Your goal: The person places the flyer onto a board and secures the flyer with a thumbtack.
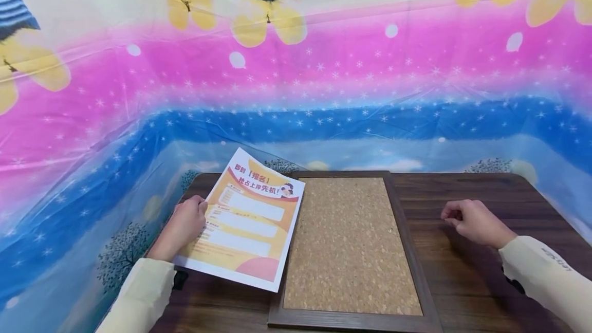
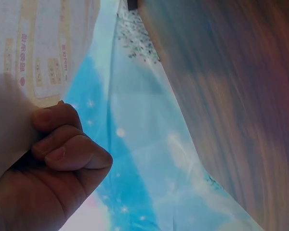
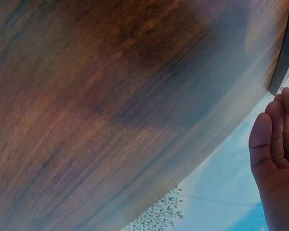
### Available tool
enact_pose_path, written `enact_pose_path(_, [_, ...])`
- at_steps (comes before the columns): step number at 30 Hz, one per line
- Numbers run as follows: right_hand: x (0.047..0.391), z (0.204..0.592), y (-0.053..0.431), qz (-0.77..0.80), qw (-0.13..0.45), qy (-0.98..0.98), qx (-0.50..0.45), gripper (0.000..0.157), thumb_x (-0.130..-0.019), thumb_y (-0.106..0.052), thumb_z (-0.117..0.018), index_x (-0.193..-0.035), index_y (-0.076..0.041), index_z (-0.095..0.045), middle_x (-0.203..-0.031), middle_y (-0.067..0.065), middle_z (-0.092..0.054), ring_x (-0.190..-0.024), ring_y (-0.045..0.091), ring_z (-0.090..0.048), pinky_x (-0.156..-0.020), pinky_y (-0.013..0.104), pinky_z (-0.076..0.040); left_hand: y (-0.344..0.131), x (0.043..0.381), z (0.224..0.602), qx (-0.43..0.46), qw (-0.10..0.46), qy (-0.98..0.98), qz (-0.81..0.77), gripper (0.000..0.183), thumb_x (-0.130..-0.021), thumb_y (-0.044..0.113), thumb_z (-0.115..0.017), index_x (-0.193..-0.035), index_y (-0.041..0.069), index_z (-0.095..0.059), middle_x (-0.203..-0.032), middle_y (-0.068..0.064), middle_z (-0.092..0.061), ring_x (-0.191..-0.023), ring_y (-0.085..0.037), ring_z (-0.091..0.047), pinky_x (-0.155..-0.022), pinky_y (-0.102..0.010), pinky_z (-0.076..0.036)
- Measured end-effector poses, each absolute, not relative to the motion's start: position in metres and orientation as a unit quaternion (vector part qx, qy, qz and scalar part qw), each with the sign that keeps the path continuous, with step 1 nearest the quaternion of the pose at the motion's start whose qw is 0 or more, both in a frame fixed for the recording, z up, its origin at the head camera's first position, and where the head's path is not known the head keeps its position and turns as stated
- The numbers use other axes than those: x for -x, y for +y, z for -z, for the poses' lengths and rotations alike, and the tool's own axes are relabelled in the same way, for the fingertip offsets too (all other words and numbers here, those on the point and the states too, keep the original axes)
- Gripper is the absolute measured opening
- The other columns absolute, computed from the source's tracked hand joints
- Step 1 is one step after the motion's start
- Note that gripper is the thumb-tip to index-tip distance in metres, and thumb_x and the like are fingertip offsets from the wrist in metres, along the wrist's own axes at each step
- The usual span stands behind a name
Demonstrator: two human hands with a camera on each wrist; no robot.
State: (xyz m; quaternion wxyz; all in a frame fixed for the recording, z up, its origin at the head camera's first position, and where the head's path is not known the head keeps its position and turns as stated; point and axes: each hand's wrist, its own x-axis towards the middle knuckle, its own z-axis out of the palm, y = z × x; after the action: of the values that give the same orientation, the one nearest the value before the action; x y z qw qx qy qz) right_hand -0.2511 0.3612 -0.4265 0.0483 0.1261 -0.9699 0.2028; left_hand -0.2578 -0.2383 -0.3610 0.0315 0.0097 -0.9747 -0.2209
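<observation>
My left hand (image 1: 185, 220) grips a printed paper flyer (image 1: 252, 225) by its left edge. The flyer is yellow and orange with white boxes, and its right part overlaps the frame of a cork board (image 1: 347, 245) in the head view. In the left wrist view, curled fingers (image 2: 70, 154) hold the flyer's edge, with its print seen through the sheet. That brown-framed board lies on the dark wooden table, between both hands. To the right of the board, my right hand (image 1: 476, 222) hovers over the table with loosely curled fingers, and no object shows in it.
The dark wood-grain table (image 1: 462, 281) has a rounded far right corner. Behind and beside it hangs a patterned cloth (image 1: 333, 76) in pink, blue and pale tones. Light sleeves cover both forearms.
</observation>
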Motion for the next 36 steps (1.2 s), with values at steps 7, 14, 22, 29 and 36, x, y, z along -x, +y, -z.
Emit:
enact_pose_path(7, [0.252, 0.424, 0.361, -0.203, 0.066, -0.967, -0.139, 0.016, -0.079, 0.002, -0.055, -0.085, -0.011, -0.062, -0.079, 0.004, -0.058, -0.062, 0.012, -0.049, -0.052, 0.028, -0.040, -0.219, 0.263, 0.368, -0.021, 0.027, -0.973, 0.230, 0.030, -0.095, 0.017, -0.029, -0.104, -0.004, -0.049, -0.083, -0.013, -0.053, -0.070, -0.021, -0.049, -0.060, -0.034, -0.037])
enact_pose_path(14, [0.253, 0.419, 0.357, -0.204, 0.082, -0.964, -0.148, 0.016, -0.080, 0.001, -0.055, -0.086, -0.013, -0.062, -0.079, 0.004, -0.058, -0.062, 0.012, -0.049, -0.054, 0.029, -0.041, -0.202, 0.270, 0.374, -0.021, 0.015, -0.971, 0.239, 0.031, -0.095, 0.017, -0.029, -0.108, -0.003, -0.048, -0.087, -0.013, -0.054, -0.074, -0.021, -0.050, -0.063, -0.035, -0.039])
enact_pose_path(22, [0.254, 0.417, 0.353, -0.204, 0.100, -0.960, -0.162, 0.018, -0.080, 0.001, -0.054, -0.086, -0.014, -0.062, -0.079, 0.003, -0.058, -0.062, 0.012, -0.048, -0.055, 0.029, -0.040, -0.185, 0.276, 0.386, -0.037, -0.005, -0.967, 0.251, 0.031, -0.095, 0.019, -0.029, -0.109, -0.001, -0.047, -0.087, -0.011, -0.053, -0.074, -0.020, -0.050, -0.063, -0.033, -0.039])
enact_pose_path(29, [0.254, 0.416, 0.348, -0.208, 0.093, -0.958, -0.173, 0.021, -0.080, 0.003, -0.052, -0.088, -0.013, -0.062, -0.080, 0.002, -0.058, -0.063, 0.012, -0.048, -0.055, 0.029, -0.040, -0.171, 0.278, 0.395, -0.033, -0.008, -0.964, 0.263, 0.031, -0.094, 0.020, -0.030, -0.111, 0.000, -0.047, -0.087, -0.010, -0.053, -0.073, -0.019, -0.051, -0.062, -0.033, -0.040])
enact_pose_path(36, [0.256, 0.415, 0.347, -0.205, 0.101, -0.955, -0.189, 0.020, -0.080, 0.002, -0.052, -0.086, -0.015, -0.063, -0.078, 0.000, -0.058, -0.061, 0.011, -0.047, -0.054, 0.028, -0.040, -0.156, 0.279, 0.409, -0.006, 0.001, -0.965, 0.261, 0.030, -0.093, 0.019, -0.033, -0.106, 0.000, -0.051, -0.084, -0.009, -0.055, -0.072, -0.019, -0.050, -0.063, -0.033, -0.039])
